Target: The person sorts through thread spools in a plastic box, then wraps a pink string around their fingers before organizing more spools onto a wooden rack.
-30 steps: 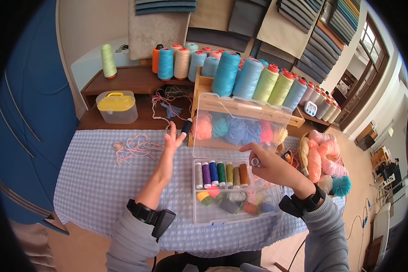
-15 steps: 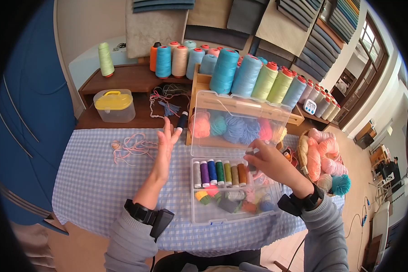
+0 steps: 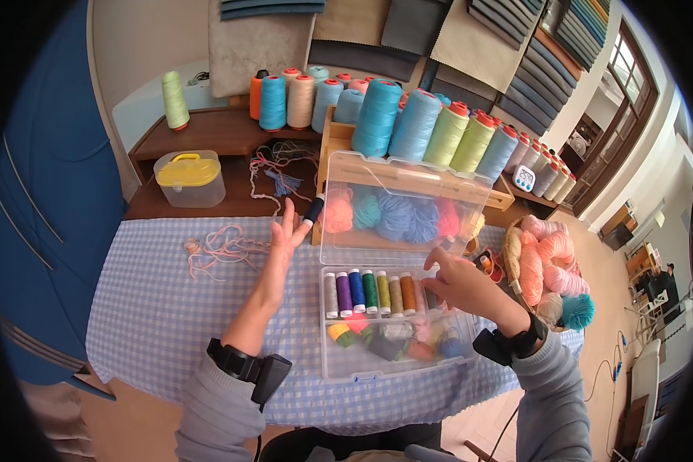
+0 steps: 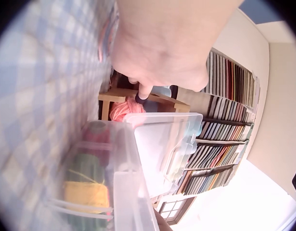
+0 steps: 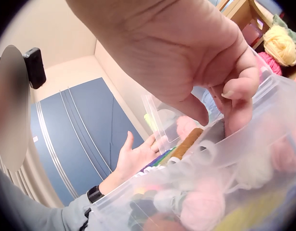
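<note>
Blk spool (image 3: pixel 313 209) is borne at one fingertip of L hand (image 3: pixel 279 258), held upright by the wrist w/ the other fingers spread apart, not curled round it. R hand (image 3: pixel 473 289) is held over the R end of the clear box (image 3: pixel 400 368), thumb & fingers bent about a grey spool (image 5: pixel 215 131) next to the brn spool (image 3: pixel 408 295); whether it's clamped or only touched can't be told. Ylw-lidded tub (image 3: pixel 189 179) is seen behind, on the dk wood shelf.
</note>
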Demonstrator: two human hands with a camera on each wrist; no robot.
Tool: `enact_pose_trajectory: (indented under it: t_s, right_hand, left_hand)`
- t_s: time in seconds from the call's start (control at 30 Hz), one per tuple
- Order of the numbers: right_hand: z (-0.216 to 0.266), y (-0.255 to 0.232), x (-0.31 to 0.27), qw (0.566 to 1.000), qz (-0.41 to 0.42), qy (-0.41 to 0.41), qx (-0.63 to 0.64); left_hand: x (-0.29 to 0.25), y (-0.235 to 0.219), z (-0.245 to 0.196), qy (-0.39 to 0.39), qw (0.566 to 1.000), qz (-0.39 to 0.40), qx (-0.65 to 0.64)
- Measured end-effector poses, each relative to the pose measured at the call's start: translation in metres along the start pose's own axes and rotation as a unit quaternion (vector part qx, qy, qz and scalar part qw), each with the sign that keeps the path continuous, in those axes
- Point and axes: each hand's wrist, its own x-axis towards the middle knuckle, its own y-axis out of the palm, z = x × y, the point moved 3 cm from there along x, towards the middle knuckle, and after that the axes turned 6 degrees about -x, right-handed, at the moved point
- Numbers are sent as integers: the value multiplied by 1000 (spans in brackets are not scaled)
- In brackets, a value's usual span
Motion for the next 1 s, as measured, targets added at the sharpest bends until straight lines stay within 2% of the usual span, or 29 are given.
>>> enact_pose_trajectory:
  t_s: [0.03,0.07,0.13,0.17,0.2,0.23,0.27,0.33,0.37,0.4,0.43,0.47,0.53,0.57,0.6,0.67,0.73,0.8,0.93,1.0]
  right_hand:
    - [2,-2,-3,995,46,56,66]
    - [3,-5,-4,995,45,57,67]
    - [0,-15,-8,992,8,37,119]
    - [-2,-22,-10,992,6,63,112]
    - [-4,-30,-12,991,5,89,104]
    - [-9,-38,-14,992,-14,88,92]
    - [-21,-39,-15,992,-37,85,90]
    - [-32,-46,-22,993,-96,71,18]
    - [-44,-45,-25,992,-97,73,17]
    - [-56,-41,-29,984,-111,53,-126]
    - [-67,-36,-33,955,-122,32,-267]
    - [-78,-29,-36,955,-122,35,-267]
    - [-97,-9,-43,937,-25,53,-345]
    - [-88,-9,-47,939,-26,99,-327]
    - [-84,-6,-47,939,-26,101,-327]
    - [-84,-2,-48,940,10,156,-304]
    - [-90,3,-49,947,-5,150,-282]
    - [-97,10,-48,938,7,127,-322]
    - [-95,8,-46,947,30,138,-289]
    - [-98,9,-47,948,53,133,-284]
  left_hand:
    - [0,0,0,1,1000,-4,-1]
    - [0,0,0,1,1000,-3,0]
    - [0,-3,-1,27,999,-28,-14]
    - [1,-4,-1,26,999,-25,-15]
    - [1,-8,-2,35,997,-57,-26]
    - [2,-13,-3,44,994,-89,-37]
    - [3,-16,-3,44,995,-86,-38]
    - [4,-25,-1,53,991,-120,-38]
    - [3,-24,-5,51,991,-119,-36]
    - [3,-23,-7,51,991,-117,-37]
    - [2,-22,-8,45,991,-122,-35]
    - [1,-21,-9,39,991,-127,-32]
    - [1,-20,-9,30,991,-127,-29]
    - [2,-20,-8,32,991,-124,-28]
    - [2,-21,-6,33,992,-122,-26]
    - [4,-24,-1,28,992,-120,-18]
    - [4,-24,-1,23,993,-118,-10]
    - [3,-22,-3,30,993,-112,-20]
    - [3,-21,-3,35,996,-82,-1]
    - [1,-14,-5,-2,998,-58,14]
